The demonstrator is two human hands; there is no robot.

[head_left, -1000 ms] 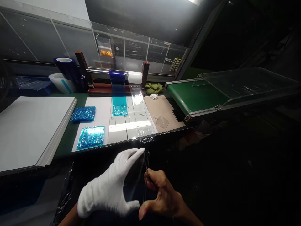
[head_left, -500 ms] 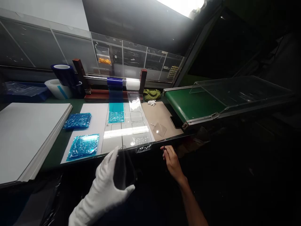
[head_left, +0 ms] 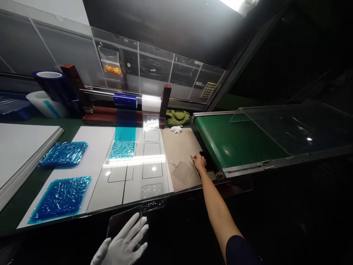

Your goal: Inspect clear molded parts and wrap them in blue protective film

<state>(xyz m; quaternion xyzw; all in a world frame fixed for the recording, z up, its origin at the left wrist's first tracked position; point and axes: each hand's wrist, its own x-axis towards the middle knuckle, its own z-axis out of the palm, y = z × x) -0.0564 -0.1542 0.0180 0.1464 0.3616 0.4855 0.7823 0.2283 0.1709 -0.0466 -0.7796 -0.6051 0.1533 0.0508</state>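
My left hand (head_left: 124, 241), in a white glove, is below the table's front edge with its fingers spread against a clear rectangular plate (head_left: 117, 221), which it holds. My bare right hand (head_left: 200, 162) is over the right side of the brown board (head_left: 176, 147), fingers closed on something thin that I cannot make out. A dark flat object (head_left: 202, 154) lies partly hidden beside it. Left of this hand, a clear square piece (head_left: 183, 172) lies on the board. Blue film (head_left: 125, 134) and marked outlines show on the white work sheet (head_left: 113, 187).
Two blue film-wrapped stacks (head_left: 60, 198) lie at the left, beside white sheets (head_left: 24, 147). Behind stand film rolls (head_left: 48, 105) and a roller stand (head_left: 110, 115). A green cloth item (head_left: 178, 117) sits by the green conveyor (head_left: 228, 140) with its clear cover (head_left: 303, 125).
The view has shifted closer to the table. My right hand has reached forward onto the brown board. My left hand has turned and its fingers have spread against the plate.
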